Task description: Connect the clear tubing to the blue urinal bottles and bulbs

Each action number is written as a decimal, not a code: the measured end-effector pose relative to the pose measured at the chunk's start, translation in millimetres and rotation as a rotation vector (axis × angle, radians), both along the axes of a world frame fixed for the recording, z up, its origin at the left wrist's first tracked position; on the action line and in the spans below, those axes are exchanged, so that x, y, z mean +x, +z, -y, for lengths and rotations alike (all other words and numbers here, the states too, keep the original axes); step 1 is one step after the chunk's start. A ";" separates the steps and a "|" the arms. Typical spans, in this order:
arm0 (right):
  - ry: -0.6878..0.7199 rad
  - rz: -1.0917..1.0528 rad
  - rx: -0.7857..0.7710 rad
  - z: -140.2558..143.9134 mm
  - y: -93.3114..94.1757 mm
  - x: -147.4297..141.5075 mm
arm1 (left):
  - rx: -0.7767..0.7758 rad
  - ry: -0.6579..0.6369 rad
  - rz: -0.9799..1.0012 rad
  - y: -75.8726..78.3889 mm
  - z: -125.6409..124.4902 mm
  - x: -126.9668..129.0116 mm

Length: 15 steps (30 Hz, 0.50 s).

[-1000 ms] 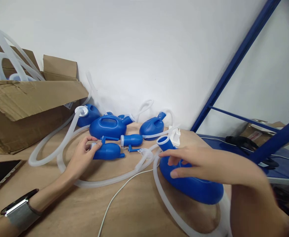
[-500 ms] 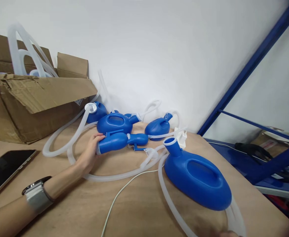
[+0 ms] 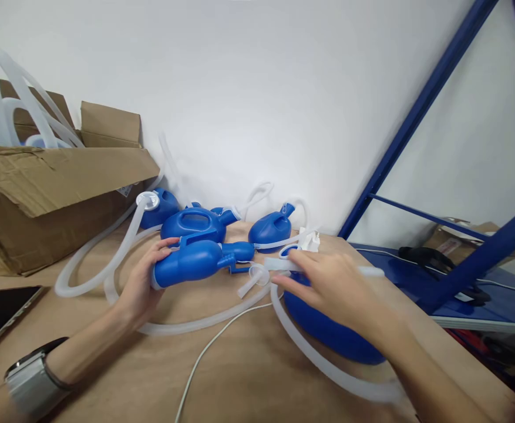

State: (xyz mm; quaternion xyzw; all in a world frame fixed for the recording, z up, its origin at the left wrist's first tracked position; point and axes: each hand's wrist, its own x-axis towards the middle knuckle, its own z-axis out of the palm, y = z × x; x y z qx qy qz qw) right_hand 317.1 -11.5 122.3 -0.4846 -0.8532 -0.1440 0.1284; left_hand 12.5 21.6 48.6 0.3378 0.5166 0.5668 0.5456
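My left hand (image 3: pixel 142 285) is closed around the base of a blue urinal bottle (image 3: pixel 189 264), tilted with its neck pointing right. A handle runs along the bottle's top. My right hand (image 3: pixel 334 288), slightly blurred, pinches a translucent hose (image 3: pixel 279 264) near its end, which points left toward the bottle's neck but stays apart from it. Beneath the right hand lies a larger blue urinal bottle (image 3: pixel 327 329), partly hidden by the hand and forearm. Between the hands a clear plastic funnel-like piece (image 3: pixel 259 274) rests on the table.
Several blue urinal bottles (image 3: pixel 269 230) with hoses stand by the wall. An open cardboard box (image 3: pixel 59 182) holding hoses is at left, a dark phone (image 3: pixel 2 314) before it. A white cable (image 3: pixel 213 343) crosses the table (image 3: pixel 239 382). A blue metal rack (image 3: pixel 416 123) stands at right.
My right hand has come up from the bottom edge with the hose, over the large bottle. My left hand has lifted its bottle slightly, closer to me. The view has shifted rightward.
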 end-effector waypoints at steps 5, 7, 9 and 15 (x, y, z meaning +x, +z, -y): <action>0.084 0.163 0.058 -27.1 -4.1 -41.4 | 0.080 0.019 -0.021 4.1 4.5 1.0; 0.105 0.159 0.068 -28.6 -2.8 -43.3 | 0.092 0.018 -0.042 1.5 3.2 -2.6; 0.143 0.171 0.072 -28.1 -0.4 -42.6 | 0.103 0.016 -0.081 -1.7 3.0 -6.4; 0.232 0.166 0.057 -25.2 3.9 -40.8 | 0.312 0.068 -0.188 4.6 13.6 -0.5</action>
